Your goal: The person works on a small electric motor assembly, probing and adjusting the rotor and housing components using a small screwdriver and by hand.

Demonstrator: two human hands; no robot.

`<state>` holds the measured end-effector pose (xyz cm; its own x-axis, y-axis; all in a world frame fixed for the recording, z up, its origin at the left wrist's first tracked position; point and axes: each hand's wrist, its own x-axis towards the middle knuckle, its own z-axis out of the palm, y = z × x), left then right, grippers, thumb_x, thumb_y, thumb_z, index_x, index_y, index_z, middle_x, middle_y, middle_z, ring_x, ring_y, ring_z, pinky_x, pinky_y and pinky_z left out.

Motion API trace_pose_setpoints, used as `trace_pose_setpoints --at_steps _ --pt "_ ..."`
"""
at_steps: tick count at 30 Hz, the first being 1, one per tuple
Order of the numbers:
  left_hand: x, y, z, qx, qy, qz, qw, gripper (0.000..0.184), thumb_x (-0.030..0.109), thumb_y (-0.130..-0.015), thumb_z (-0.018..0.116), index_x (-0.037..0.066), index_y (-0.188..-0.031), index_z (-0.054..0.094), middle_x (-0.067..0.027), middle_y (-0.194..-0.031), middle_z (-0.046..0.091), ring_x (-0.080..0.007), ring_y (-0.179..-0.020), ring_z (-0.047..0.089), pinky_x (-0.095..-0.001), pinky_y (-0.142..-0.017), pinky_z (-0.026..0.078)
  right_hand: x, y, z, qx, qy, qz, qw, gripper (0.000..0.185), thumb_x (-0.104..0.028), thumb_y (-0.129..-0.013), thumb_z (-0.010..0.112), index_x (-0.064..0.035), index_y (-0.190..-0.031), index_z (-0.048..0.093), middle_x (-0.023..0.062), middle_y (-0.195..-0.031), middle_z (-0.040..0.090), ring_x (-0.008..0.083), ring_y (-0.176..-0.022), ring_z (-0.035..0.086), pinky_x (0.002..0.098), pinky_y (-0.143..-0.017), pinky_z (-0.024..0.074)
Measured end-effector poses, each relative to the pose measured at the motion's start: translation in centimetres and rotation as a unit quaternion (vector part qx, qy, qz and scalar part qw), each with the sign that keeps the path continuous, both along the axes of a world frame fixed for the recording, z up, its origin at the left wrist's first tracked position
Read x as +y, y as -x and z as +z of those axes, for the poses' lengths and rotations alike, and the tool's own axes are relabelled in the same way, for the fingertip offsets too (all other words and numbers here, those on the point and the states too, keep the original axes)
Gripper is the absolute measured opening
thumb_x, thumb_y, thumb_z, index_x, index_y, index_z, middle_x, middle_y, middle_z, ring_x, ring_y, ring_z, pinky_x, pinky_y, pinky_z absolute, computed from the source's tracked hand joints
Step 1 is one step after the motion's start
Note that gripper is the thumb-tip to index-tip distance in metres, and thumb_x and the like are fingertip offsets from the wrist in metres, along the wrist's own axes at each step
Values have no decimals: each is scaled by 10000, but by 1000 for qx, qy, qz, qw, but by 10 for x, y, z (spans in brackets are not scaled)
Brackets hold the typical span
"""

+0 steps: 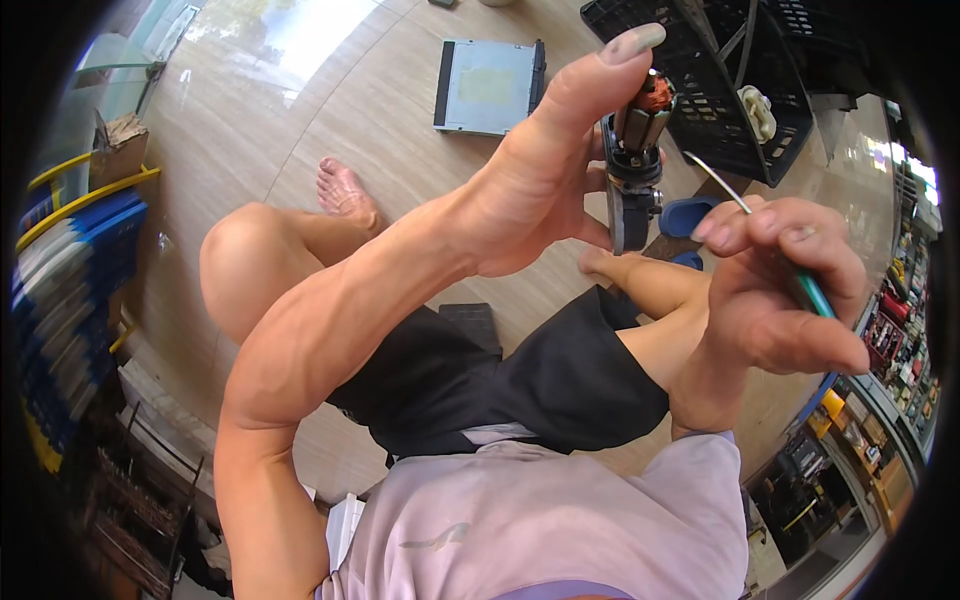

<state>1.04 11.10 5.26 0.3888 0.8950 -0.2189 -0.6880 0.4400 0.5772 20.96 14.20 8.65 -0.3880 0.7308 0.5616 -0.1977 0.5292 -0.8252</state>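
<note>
My left hand is raised in front of me, its thumb stretched along the far side and its fingers closed behind a motor rotor. The rotor has orange copper windings at its top and sits in a dark metal housing with a flat grey part below. In my right hand is a slim screwdriver with a green handle, pinched between thumb and fingers. Its thin metal shaft points up and left toward the rotor, apart from it. My palm hides part of the handle.
A flat silver disc-drive-like box lies on the tiled floor ahead. Black plastic crates stand at the upper right, near a blue slipper. Blue and yellow stacked items line the left; cluttered shelves run along the right.
</note>
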Motion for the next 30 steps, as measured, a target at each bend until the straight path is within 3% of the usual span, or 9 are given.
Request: trace_pose_setpoints --at_steps 8,14,17,22,30 --pt "1 -9 3 -3 9 6 1000 904 754 -857 512 291 -1579 229 -15 -1312 407 -198 -1116 442 -585 -875 437 -15 13 6 -117 -63 -49 990 688 -616 -1017 327 30 -993 562 206 -879 586 234 -627 597 334 -553 551" --pt "3 -15 -8 -4 39 19 999 738 748 -835 557 220 -1343 469 -19 -1187 481 -171 -1064 495 -561 -857 464 -17 18 8 -189 -98 -89 973 507 -455 -1059 398 14 -952 559 199 -831 600 201 -627 594 283 -515 521" --pt "1 -15 -6 -11 68 14 997 673 755 -816 578 216 -1211 504 -28 -1133 512 -174 -1057 509 -554 -853 465 -20 24 8 -197 -90 -106 970 354 -323 -1037 468 8 -951 558 191 -815 603 187 -629 590 273 -508 508" --pt "1 -16 -10 -1 58 24 998 713 771 -808 576 218 -1251 494 -42 -1134 509 -181 -1086 499 -556 -880 449 -20 26 6 -189 -80 -114 972 178 -162 -949 542 11 -988 554 174 -797 607 170 -628 573 259 -515 493" --pt "-1 -16 -9 28 50 34 998 818 794 -799 572 213 -1359 438 -50 -1154 475 -200 -1106 484 -573 -900 443 -21 31 7 -152 -34 -77 985 219 -140 -888 562 21 -1034 534 143 -784 593 178 -696 558 324 -654 514"
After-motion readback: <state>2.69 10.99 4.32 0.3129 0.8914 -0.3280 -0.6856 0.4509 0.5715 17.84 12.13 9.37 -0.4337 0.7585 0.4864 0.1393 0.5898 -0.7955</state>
